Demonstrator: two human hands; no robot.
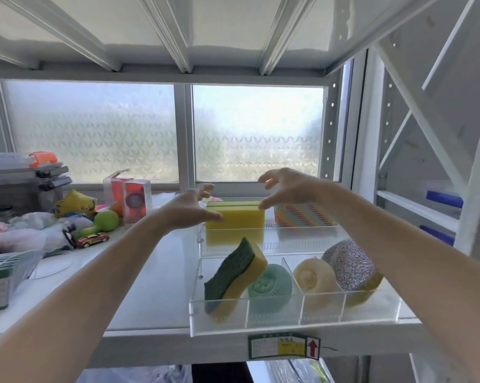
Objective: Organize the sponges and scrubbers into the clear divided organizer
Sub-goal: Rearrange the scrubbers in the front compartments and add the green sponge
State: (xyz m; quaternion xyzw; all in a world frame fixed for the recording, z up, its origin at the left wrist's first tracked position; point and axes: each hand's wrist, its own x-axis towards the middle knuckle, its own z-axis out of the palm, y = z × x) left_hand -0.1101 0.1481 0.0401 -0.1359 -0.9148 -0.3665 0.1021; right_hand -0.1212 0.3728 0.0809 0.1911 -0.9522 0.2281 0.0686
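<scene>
Our left hand [190,208] and right hand [288,189], fingers spread and gripping nothing, flank 2 yellow sponges [234,215] standing in the clear organizer's [294,313] back row, between our fingertips. Nearer us sit 4 scrubbers. We judge placement nearly finished; next, straighten the sponges.

I see the clear divided organizer [294,313] as glossy transparent plastic. Inside it, the yellow sponges [241,217] look matt and porous; nearer me, one sponge's green pad [227,269] looks rough, and the silver scrubber [349,264] glitters metallic. The white shelf [156,272] under it looks smooth.
</scene>
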